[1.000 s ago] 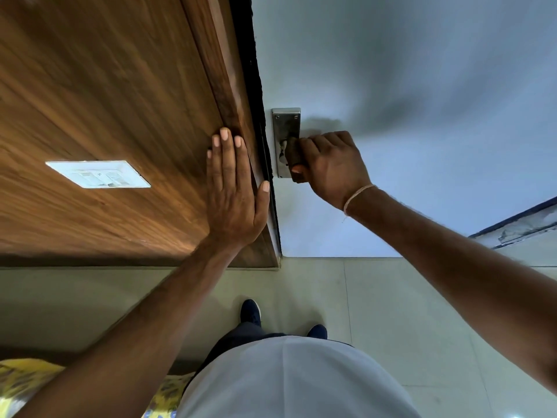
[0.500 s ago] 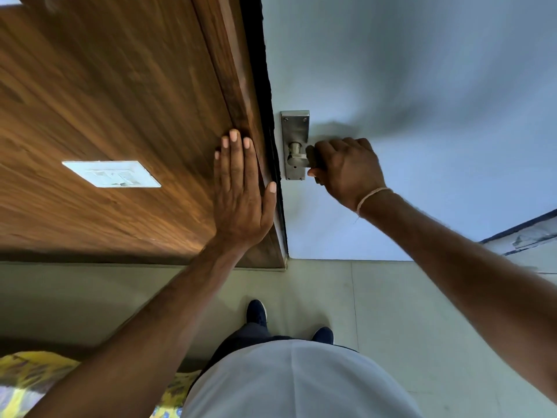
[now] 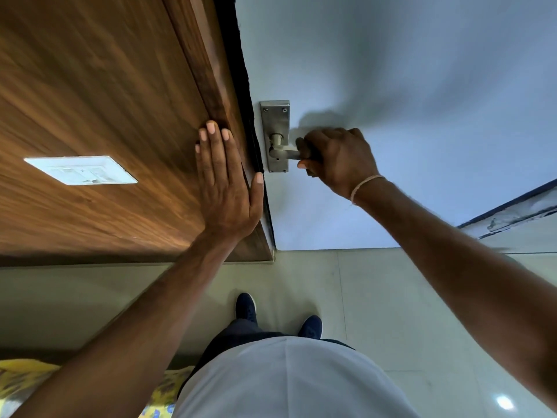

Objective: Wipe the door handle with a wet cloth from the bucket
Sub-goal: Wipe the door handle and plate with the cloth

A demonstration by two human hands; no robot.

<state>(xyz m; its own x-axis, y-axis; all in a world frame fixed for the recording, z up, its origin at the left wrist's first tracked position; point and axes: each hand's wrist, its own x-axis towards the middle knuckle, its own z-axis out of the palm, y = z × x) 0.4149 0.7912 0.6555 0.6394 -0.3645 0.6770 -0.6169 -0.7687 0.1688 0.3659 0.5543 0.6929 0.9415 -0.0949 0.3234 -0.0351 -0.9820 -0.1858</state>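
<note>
Metal door handle [image 3: 286, 152] at frame centre on pale door [image 3: 391, 86], gripped by right hand [image 3: 337, 159], fingers curled round lever. Left hand [image 3: 224, 188] flat on wooden panel [image 3: 105, 101], fingers together, thumb out. Cloth not visible.

Brown wood-grain wall panelling [image 3: 99, 95] on the left, with a white switch plate [image 3: 80, 170] set into it. Dark gap [image 3: 241, 70] along the panelling's right edge, then a pale grey-blue flat surface [image 3: 422, 70], softly shadowed. Below, light beige floor tiles [image 3: 376, 297] with thin joints, a bright glint of light [image 3: 505, 402] at lower right. Yellow patterned fabric [image 3: 21, 375] in the lower-left corner. Dark-edged worn strip [image 3: 512, 212] at far right.
</note>
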